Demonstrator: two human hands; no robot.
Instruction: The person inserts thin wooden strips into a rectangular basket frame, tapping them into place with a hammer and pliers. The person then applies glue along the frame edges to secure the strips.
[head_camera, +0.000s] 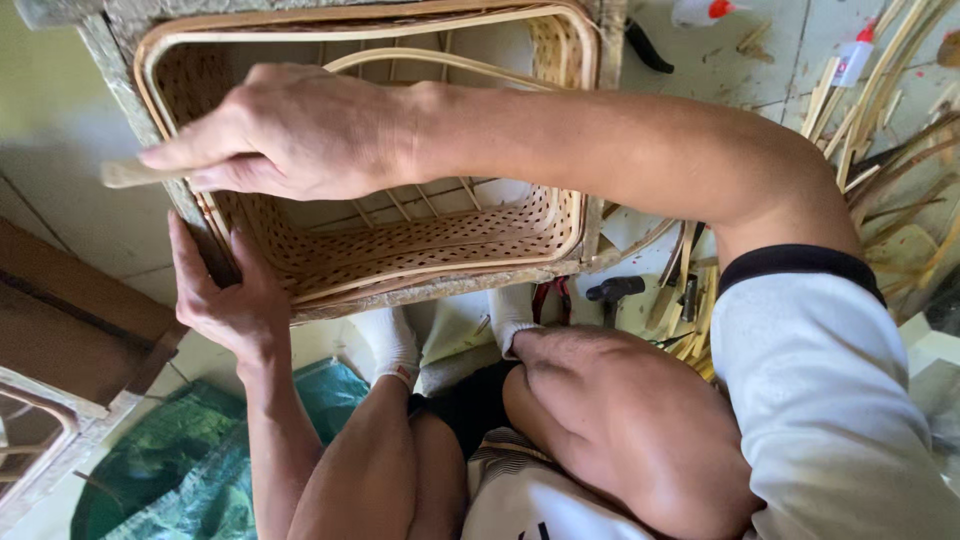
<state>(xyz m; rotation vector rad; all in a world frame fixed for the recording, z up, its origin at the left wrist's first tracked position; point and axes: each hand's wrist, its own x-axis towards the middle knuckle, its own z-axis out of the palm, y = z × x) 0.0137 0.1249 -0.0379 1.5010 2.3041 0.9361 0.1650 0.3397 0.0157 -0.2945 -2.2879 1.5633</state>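
Observation:
A rectangular woven bamboo basket (420, 235) with an open lattice wall sits inside a rough grey frame (440, 285) in front of my knees. My right hand (290, 130) reaches across the basket to its left rim, fingers pinched on a thin flat bamboo strip (125, 175) that sticks out to the left. My left hand (225, 300) comes up from below and clasps the basket's near-left corner, thumb against the frame. A curved bamboo handle strip (450, 62) arches inside the basket.
Loose bamboo strips (880, 120) lie piled at the right. A hammer (613, 290), red-handled pliers (550, 295) and a small glue bottle (853, 58) lie on the floor. A green tarp (190, 450) and another frame (40, 440) are at lower left.

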